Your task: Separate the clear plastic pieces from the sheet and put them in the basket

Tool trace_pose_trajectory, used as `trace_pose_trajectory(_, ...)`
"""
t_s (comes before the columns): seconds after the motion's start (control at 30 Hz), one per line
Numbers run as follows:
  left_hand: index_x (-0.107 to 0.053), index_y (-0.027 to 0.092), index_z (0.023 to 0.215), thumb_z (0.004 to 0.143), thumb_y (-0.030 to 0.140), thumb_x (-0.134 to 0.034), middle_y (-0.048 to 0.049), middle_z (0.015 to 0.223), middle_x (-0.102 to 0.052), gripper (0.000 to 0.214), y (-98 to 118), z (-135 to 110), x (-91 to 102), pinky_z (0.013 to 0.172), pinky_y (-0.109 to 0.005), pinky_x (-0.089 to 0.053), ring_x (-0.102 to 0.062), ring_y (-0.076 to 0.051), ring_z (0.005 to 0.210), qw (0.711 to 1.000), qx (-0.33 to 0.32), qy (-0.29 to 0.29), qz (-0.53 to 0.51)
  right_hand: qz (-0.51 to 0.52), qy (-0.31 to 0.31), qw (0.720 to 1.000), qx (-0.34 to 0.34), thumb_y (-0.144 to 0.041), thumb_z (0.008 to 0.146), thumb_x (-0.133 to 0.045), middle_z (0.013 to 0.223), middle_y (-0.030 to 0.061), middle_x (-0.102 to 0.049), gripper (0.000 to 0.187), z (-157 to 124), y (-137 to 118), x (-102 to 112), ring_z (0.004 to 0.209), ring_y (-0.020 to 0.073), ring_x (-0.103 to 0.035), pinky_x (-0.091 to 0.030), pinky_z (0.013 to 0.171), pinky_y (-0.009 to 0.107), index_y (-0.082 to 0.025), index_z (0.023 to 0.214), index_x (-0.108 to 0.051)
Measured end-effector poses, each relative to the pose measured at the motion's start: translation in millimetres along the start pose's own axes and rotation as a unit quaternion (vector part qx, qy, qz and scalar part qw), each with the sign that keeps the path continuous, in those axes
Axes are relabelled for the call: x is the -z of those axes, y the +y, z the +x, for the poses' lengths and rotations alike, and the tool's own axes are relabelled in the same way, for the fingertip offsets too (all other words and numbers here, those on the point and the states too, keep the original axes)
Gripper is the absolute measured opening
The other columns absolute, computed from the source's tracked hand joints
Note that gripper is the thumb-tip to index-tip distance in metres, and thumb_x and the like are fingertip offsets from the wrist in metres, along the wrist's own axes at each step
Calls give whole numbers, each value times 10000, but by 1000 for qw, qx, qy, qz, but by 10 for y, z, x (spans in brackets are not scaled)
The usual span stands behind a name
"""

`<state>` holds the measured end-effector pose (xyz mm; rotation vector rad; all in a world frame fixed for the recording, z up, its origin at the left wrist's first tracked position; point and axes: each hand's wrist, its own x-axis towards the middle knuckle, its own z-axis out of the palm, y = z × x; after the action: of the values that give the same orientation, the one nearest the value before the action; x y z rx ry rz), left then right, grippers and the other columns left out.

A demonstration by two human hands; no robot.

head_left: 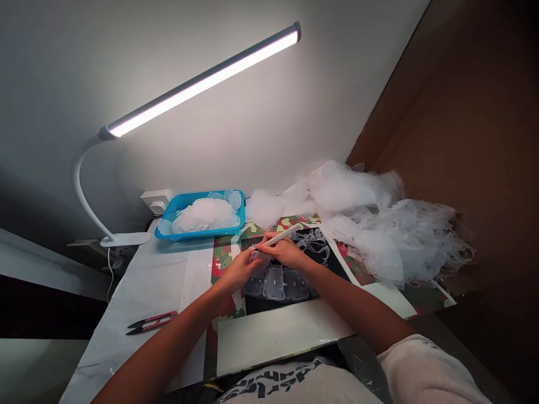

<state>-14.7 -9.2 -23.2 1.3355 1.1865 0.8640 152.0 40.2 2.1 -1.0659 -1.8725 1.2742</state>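
My right hand [287, 251] is closed round a slim white pen-shaped tool [283, 235], its tip pointing left toward my left hand. My left hand [241, 270] pinches a small piece of sheer white fabric [260, 258] right at the tool's tip. Both hands hover over a dark work mat [324, 264] where several cut translucent pieces [275, 283] lie in a row. More lacy white cut shapes [311, 242] lie just behind my right hand.
A blue tray [168, 216] holding white tulle stands at the back left. A large heap of white tulle [379, 224] fills the back right. Red thread snips [151, 322] lie at the left front. A bar desk lamp [202, 84] arches overhead; a brown wall stands right.
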Motion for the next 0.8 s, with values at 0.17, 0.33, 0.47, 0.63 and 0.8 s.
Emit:
trace_pose_trajectory(0.17, -663, 123, 1207, 682, 468, -795, -115, 1098, -712, 642, -114, -159, 31, 809, -320, -483, -648, -236, 924, 982, 35, 46, -178, -70, 147, 987, -3, -304, 739, -606, 555, -36, -515, 234, 207, 279, 152, 580, 128, -455, -336, 574, 250, -204, 572, -476)
trace_pose_trajectory(0.33, -659, 145, 1214, 718, 327, -807, -128, 1230, -670, 548, -41, -333, 104, 926, -310, -466, -645, -224, 1043, 944, 40, 62, -322, -40, 157, 987, -15, -277, 736, -594, 515, -40, -540, 223, 440, 497, 228, 555, 131, -515, -392, 578, 247, -217, 574, -453)
trace_pose_trajectory(0.47, -646, 147, 1225, 813, 236, -721, -142, 1295, -632, 428, 76, -391, 125, 964, -346, -471, -626, -257, 1128, 931, 31, 29, -362, 44, 121, 992, -14, -350, 806, -552, 647, -10, -659, 206, 568, 439, 149, 617, 132, -621, -460, 577, 236, -222, 677, -453)
trace_pose_trajectory(0.63, -588, 145, 1293, 918, 265, -583, -152, 1364, -578, 393, 251, -425, 92, 999, -421, -471, -567, -297, 1227, 908, 36, 2, -417, 161, 31, 986, -13, -414, 743, -672, 961, 49, -690, 296, 643, 312, 165, 743, 132, -660, -485, 584, 226, -203, 680, -474)
trace_pose_trajectory(0.8, -521, 119, 1357, 970, 548, -351, -173, 1454, -478, 602, 396, -441, 97, 1047, -555, -411, -421, -358, 1353, 859, 46, -62, -507, 36, 111, 993, 23, -412, 794, -625, 734, 0, -658, 239, 472, 274, 382, 631, 125, -590, -456, 598, 245, -208, 692, -555)
